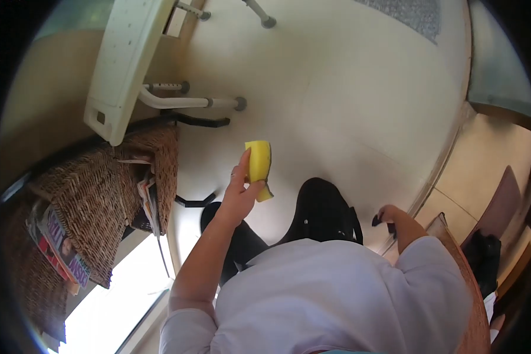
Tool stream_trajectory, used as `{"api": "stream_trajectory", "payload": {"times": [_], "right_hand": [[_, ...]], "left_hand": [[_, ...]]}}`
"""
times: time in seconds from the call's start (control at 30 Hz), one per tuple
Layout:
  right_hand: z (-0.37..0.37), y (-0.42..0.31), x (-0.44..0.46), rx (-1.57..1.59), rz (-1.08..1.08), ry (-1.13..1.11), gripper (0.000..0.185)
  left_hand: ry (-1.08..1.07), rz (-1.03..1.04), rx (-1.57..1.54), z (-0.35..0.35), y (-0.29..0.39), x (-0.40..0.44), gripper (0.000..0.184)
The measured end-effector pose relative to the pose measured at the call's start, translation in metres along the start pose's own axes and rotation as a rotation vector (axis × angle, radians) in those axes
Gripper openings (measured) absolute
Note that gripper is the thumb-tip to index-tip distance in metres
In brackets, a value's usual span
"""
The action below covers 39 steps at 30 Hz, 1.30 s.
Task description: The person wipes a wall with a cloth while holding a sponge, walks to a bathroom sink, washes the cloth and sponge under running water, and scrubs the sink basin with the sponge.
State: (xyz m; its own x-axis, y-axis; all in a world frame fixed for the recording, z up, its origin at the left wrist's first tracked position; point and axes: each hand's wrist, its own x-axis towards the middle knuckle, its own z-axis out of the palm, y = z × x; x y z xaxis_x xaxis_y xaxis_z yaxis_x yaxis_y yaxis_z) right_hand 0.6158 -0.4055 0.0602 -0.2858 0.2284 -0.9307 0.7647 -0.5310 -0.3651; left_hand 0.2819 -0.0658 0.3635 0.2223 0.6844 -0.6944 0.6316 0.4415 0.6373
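The yellow sponge [258, 166] is in your left hand [239, 197], above the pale floor [336, 112]. From the left, you have woven baskets [88, 203] with magazines [59, 245] in them, and a white plastic seat [127, 65] on legs with grey feet. Next comes your left hand: its fingers are parted only by the sponge's width, one lying along the near side and the thumb lower down, gripping it. The sponge's lower end sticks out past the thumb. Farther right, beyond your dark-clad knee [321, 206], your right hand [390, 212] is curled beside a small dark item [376, 220]; you cannot tell how tightly its fingers close or whether they grip it.
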Motion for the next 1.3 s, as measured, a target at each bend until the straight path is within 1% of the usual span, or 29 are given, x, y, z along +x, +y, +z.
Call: {"api": "stream_trajectory", "payload": {"times": [0.03,0.13,0.17,0.2,0.27,0.33,0.37,0.4,0.43,0.47,0.5,0.53,0.57,0.6,0.63,0.67,0.73,0.77,0.8,0.87,0.9,0.93,1.0,1.03,1.1,1.13,1.17,1.27,1.3], "right_hand": [[-0.005,-0.004,-0.016,0.12,0.126,-0.095,0.031],[-0.052,-0.029,-0.058,0.188,0.113,-0.157,0.04],[-0.072,-0.031,-0.055,0.149,0.047,-0.155,0.037],[-0.105,-0.054,-0.064,0.152,0.074,-0.094,0.035],[-0.155,-0.124,-0.125,0.216,0.139,0.028,0.03],[-0.155,-0.166,-0.187,0.378,-0.164,0.346,0.025],[-0.145,-0.177,-0.219,0.467,-0.291,0.527,0.023],[-0.13,-0.188,-0.245,0.554,-0.302,0.517,0.022],[-0.119,-0.198,-0.265,0.647,-0.32,0.506,0.021],[-0.109,-0.204,-0.283,0.737,-0.338,0.478,0.02],[-0.097,-0.214,-0.295,0.782,-0.205,0.429,0.02],[-0.082,-0.211,-0.302,0.756,-0.047,0.391,0.022],[-0.062,-0.207,-0.304,0.73,0.102,0.338,0.024],[-0.037,-0.203,-0.304,0.701,0.243,0.276,0.026],[0.003,-0.191,-0.305,0.666,0.324,0.266,0.025],[0.034,-0.197,-0.331,0.682,0.359,0.228,0.024],[0.088,-0.223,-0.383,0.709,0.426,0.155,0.023],[0.125,-0.226,-0.404,0.678,0.331,0.154,0.022],[0.161,-0.228,-0.424,0.639,0.23,0.165,0.022],[0.199,-0.259,-0.474,0.976,0.409,0.087,0.026],[0.216,-0.28,-0.49,1.012,0.482,0.134,0.025],[0.225,-0.296,-0.503,1.044,0.553,0.181,0.025],[0.207,-0.355,-0.536,1.313,0.56,0.384,0.018],[0.197,-0.371,-0.54,1.417,0.534,0.458,0.018],[0.171,-0.388,-0.533,1.517,0.496,0.515,0.018],[0.158,-0.388,-0.523,1.534,0.475,0.525,0.018],[0.142,-0.382,-0.514,1.527,0.456,0.526,0.018],[0.072,-0.344,-0.496,1.451,0.438,0.481,0.019],[0.038,-0.327,-0.498,1.417,0.452,0.486,0.019]], "left_hand": [[-0.039,-0.013,-0.143,-0.003,0.011,-0.003,0.067],[-0.123,0.026,-0.494,-0.014,0.032,-0.009,0.065],[-0.161,0.07,-0.565,-0.02,0.035,-0.007,0.065],[-0.205,0.115,-0.624,-0.027,0.042,-0.004,0.065],[-0.319,0.156,-0.612,-0.04,0.069,0.001,0.064],[-0.43,0.2,-0.582,-0.044,0.095,0.013,0.062],[-0.44,0.334,-0.516,-0.048,0.109,0.014,0.054],[-0.439,0.468,-0.456,-0.051,0.124,0.016,0.048],[-0.618,0.262,-0.857,-0.053,0.135,0.027,0.043],[-0.667,0.32,-0.933,-0.056,0.152,0.028,0.039],[-0.698,0.372,-1.015,-0.066,0.171,0.02,0.036],[-0.654,0.279,-1.114,-0.075,0.191,0.012,0.04],[-0.588,0.254,-1.134,-0.082,0.205,0.006,0.043],[-0.644,0.28,-1.171,-0.089,0.218,-0.001,0.046],[-0.675,0.273,-1.186,-0.094,0.231,-0.009,0.047],[-0.708,0.266,-1.202,-0.096,0.243,-0.017,0.047],[-0.756,0.112,-1.18,-0.098,0.274,-0.032,0.047],[-0.763,0.045,-1.164,-0.098,0.291,-0.042,0.048],[-0.837,0.009,-1.103,-0.097,0.309,-0.051,0.047],[-0.983,-0.041,-0.972,-0.086,0.352,-0.067,0.047],[-0.797,-0.123,-0.899,-0.077,0.384,-0.084,0.045],[-0.827,-0.084,-0.847,-0.066,0.41,-0.087,0.044],[-0.89,-0.015,-0.734,-0.05,0.449,-0.087,0.043],[-0.956,0.08,-0.665,-0.038,0.472,-0.087,0.043],[-1.03,0.035,-0.669,-0.013,0.52,-0.086,0.044],[-1.072,0.03,-0.683,0.001,0.541,-0.087,0.044],[-0.981,0.289,-0.515,0.014,0.557,-0.086,0.046],[-1.032,0.209,-0.593,0.036,0.622,-0.091,0.047],[-1.104,0.171,-0.619,0.041,0.638,-0.086,0.049]]}}
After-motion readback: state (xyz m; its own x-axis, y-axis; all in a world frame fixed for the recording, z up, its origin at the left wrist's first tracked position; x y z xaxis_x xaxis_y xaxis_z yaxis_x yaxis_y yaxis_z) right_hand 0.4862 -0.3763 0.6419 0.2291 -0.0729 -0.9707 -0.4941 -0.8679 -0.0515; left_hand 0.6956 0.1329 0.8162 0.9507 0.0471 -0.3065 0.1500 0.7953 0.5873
